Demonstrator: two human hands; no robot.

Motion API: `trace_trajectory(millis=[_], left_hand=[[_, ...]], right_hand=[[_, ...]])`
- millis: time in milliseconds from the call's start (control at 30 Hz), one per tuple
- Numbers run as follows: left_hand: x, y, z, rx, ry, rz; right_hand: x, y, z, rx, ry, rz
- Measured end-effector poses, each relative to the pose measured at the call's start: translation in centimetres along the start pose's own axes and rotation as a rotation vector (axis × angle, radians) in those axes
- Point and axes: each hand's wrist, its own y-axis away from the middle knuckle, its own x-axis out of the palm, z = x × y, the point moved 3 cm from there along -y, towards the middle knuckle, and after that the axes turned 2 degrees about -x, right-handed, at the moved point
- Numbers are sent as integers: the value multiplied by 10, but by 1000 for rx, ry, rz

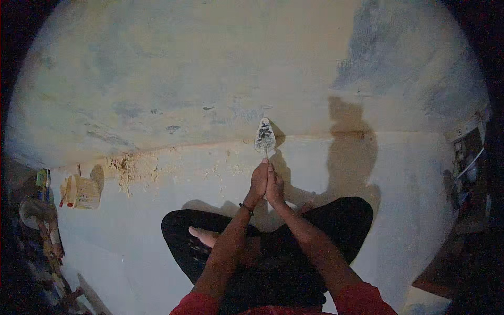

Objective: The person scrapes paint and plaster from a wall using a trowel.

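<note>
Both of my hands are together in front of my crossed legs, closed around the handle of a trowel point(265, 138). Its pointed blade is smeared with pale and dark residue and points toward the wall point(204, 63). My left hand point(258, 182), with a dark band at the wrist, presses against my right hand point(275, 187). The handle is mostly hidden between them. The blade appears over the line where the wall meets the pale floor point(138, 240); I cannot tell whether it touches the wall.
Crumbled plaster debris point(126, 169) lies along the wall's base to the left. Beyond it stands a yellowish plastic basket point(88, 192). Assorted dim items point(43, 220) line the left edge. At the far right is a pale-framed object point(468, 138), too dark to identify.
</note>
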Motion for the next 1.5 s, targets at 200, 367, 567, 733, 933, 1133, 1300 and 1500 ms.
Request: trace_trajectory(millis=[200, 367, 567, 733, 933, 1133, 1300, 1500], left_hand=[[-4, -3, -4, -25, 1, 15], [-8, -2, -17, -218, 187, 56], [-7, -4, -15, -183, 84, 34], [-9, -1, -16, -112, 61, 13], [-9, 3, -18, -219, 70, 73], [-9, 4, -30, 135, -71, 27], [-9, 3, -26, -89, -5, 59], [-9, 0, -18, -136, 47, 48]], right_hand=[[2, -3, -9, 69, 61, -17], [4, -5, -16, 117, 2, -45], [7, -5, -16, 112, -43, 30], [6, -2, -8, 64, -42, -22], [5, 3, 1, 135, 4, -5], [2, 7, 7, 125, 61, -4], [4, 7, 8, 72, -17, -46], [5, 3, 1, 109, -74, -25]])
